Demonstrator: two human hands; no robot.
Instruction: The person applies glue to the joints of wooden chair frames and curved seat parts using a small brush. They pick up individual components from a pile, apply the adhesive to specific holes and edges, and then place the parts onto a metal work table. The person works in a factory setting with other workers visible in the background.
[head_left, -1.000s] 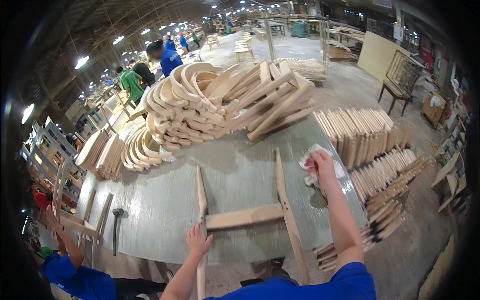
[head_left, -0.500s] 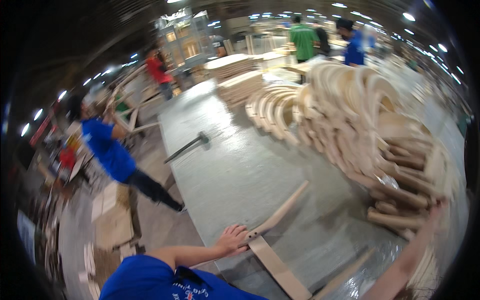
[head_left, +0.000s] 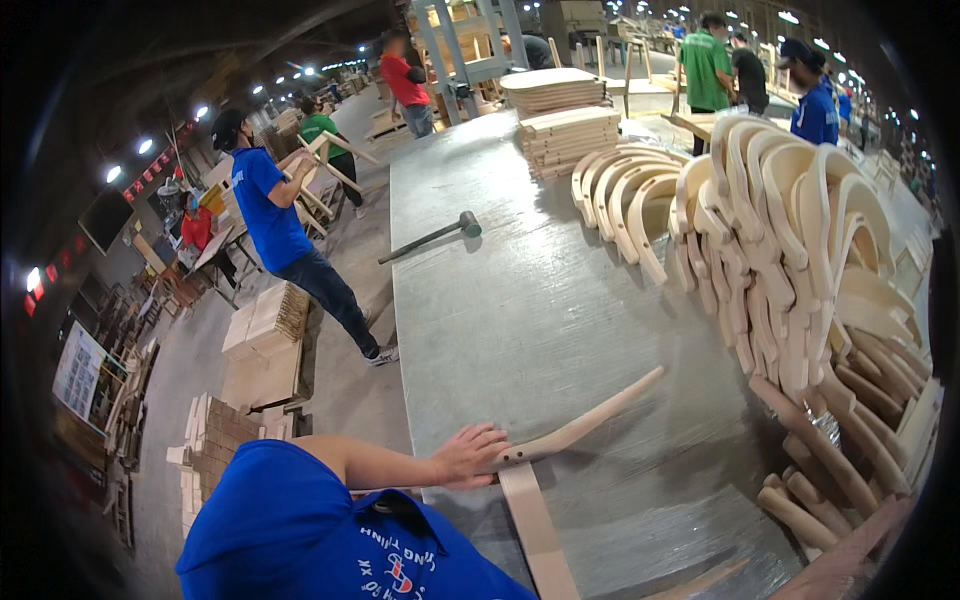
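Note:
My left hand (head_left: 468,457) is wrapped over the near end of a curved wooden piece (head_left: 590,420), which has dark holes beside my fingers. From that end a flat wooden board (head_left: 535,530) runs toward the lower edge; the two meet at an angle, and I cannot tell whether they are joined. My right forearm (head_left: 850,550) reaches to the far right, next to a pile of curved wooden pieces (head_left: 820,440). The right hand is lost at the dark rim, so its fingers do not show.
On the grey table (head_left: 480,330) lie a mallet (head_left: 468,224), arched wooden parts (head_left: 640,190) and stacked flat panels (head_left: 570,135). A person in blue (head_left: 270,210) handles a wooden frame to the left. Stacked wood blocks (head_left: 265,330) stand on the floor; other people are farther back.
The view has turned left, so the table and piles sit farther right. My left hand stays on the curved piece. My right forearm now sits lower, at the right rim.

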